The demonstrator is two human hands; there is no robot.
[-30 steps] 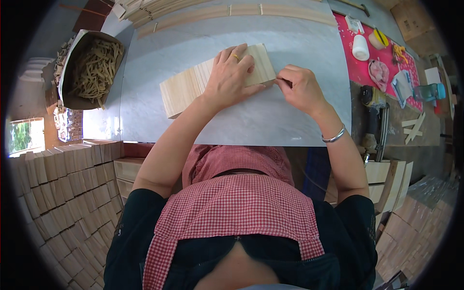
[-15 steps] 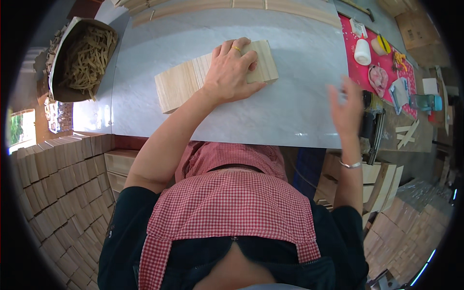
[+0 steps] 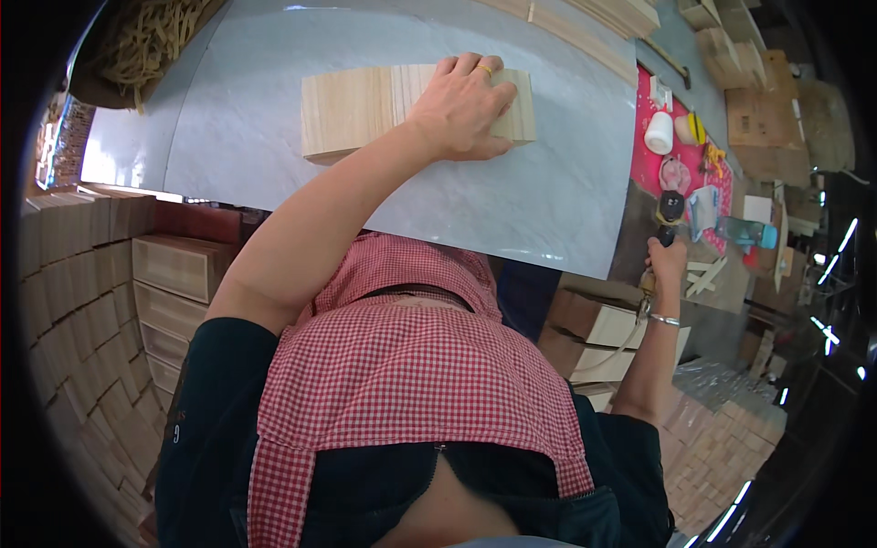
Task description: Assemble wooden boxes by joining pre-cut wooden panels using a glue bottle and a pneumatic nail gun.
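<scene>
A long pale wooden block lies crosswise on the white marble-patterned table. My left hand, with a yellow ring on one finger, is closed over the block's right part. Its fingers bend toward the far edge and the thumb rests along the near side. Off the table's right edge, my right hand is wrapped round the handle of a black nail gun. Its rounded head points away from me, and a thin hose hangs below the hand.
Wood strips lie along the far side. A box of shavings stands far left. On a red cloth at right sit a white glue bottle, tape and a pink rag. Stacked wood fills the left.
My right hand, blurred and empty-looking before, has moved down and now grips the nail gun. My left hand stays on the block. The whole view has shifted and turned.
</scene>
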